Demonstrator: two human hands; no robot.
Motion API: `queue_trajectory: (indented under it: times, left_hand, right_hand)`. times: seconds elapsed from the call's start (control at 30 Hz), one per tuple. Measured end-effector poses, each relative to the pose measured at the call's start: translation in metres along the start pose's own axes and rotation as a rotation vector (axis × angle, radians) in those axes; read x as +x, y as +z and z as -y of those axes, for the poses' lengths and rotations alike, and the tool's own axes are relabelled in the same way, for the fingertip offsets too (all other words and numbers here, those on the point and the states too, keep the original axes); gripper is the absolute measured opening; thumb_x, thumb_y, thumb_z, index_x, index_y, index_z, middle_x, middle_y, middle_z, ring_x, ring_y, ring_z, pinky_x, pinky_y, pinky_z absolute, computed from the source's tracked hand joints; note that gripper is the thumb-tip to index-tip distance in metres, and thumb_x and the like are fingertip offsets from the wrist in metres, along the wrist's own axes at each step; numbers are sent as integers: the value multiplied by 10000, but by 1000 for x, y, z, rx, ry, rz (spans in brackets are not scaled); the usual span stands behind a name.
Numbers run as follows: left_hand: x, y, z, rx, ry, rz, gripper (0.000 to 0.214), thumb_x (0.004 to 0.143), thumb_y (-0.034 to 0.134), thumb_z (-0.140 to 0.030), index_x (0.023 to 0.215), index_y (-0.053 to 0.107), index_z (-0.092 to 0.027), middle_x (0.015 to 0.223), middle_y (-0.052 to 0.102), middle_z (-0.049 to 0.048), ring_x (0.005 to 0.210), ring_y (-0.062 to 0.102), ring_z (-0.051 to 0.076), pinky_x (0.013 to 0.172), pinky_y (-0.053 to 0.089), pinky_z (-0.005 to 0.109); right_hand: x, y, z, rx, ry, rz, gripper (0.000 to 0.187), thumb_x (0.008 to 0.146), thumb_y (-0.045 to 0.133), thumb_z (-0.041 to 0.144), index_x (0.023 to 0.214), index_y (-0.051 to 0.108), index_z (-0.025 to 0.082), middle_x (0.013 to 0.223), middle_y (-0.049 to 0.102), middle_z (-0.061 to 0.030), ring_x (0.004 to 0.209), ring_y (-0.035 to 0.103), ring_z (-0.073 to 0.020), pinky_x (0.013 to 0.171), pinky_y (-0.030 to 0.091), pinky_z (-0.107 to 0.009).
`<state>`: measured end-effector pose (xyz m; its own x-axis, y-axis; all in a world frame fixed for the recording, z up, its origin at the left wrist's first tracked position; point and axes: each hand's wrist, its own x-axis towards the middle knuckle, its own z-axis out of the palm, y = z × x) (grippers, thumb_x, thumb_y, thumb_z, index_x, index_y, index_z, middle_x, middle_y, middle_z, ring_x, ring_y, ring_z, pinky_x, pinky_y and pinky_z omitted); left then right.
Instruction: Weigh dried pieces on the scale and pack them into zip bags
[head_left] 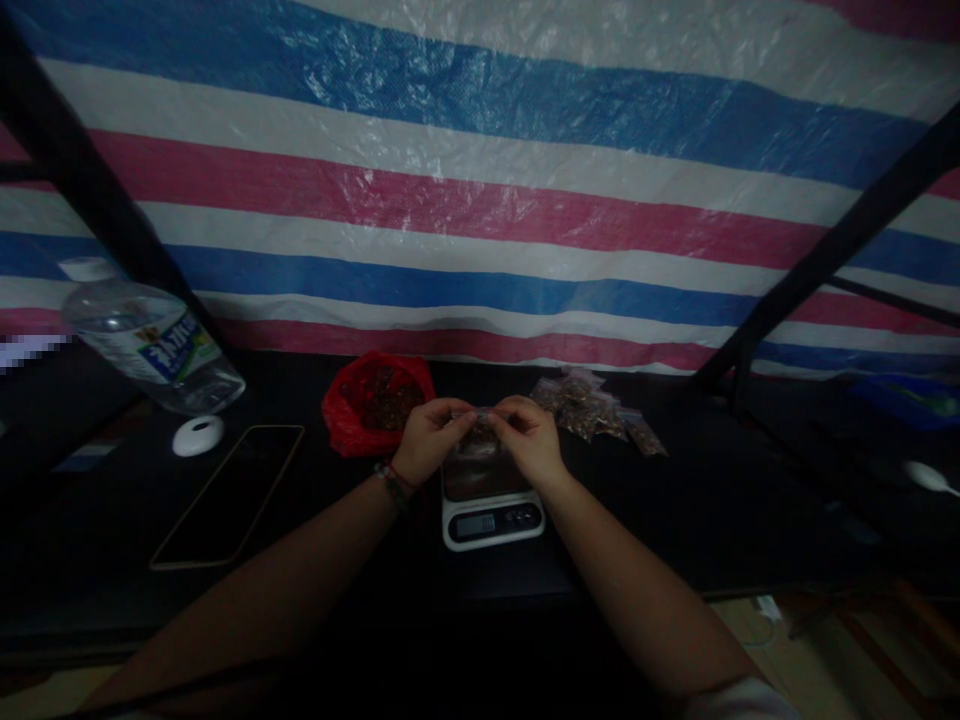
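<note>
My left hand [433,438] and my right hand [530,438] pinch the top edge of a small clear zip bag [477,437] between thumbs and forefingers. Brownish bits show inside the bag, which is held over the plate of a white digital kitchen scale [493,522]. Its small display faces me, too dim to read. Left of my left hand sits an open red plastic bag [346,425] with dark brown dried bits in it. Beyond my right hand lies a pile of filled small zip bags [585,403], one of them a little apart to the right.
A clear plastic bottle [154,335] leans at the left, near a white rounded case [198,436] and a phone [229,497] on the black table [360,570]. To the far right are a white spoon [928,476] and a blue tray [892,400]. Black metal bars slant up on both sides.
</note>
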<state>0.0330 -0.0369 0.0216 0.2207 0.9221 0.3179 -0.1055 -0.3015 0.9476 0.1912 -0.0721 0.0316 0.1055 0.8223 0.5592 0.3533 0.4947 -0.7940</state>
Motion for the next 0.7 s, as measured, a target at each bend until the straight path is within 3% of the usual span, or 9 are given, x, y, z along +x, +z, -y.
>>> queue_trajectory:
  times: [0.57,0.7]
  left_hand:
    - [-2,0,-6,177,97,33,145,678,685,-305,713,704,-166,707,700,38,655,625,159,621,498,253]
    - [-1,-1,-3,111,61,-7,177,682,695,-333,724,707,-161,717,705,45,651,629,162,614,502,257]
  right_hand:
    - [-2,4,5,-43,-33,26,85,752,642,246,673,655,216,677,623,-4,630,561,-136,567,439,-251]
    - [-1,1,5,-12,-36,33,113,794,621,285,725,689,229,725,659,-19,699,602,-157,645,473,-284]
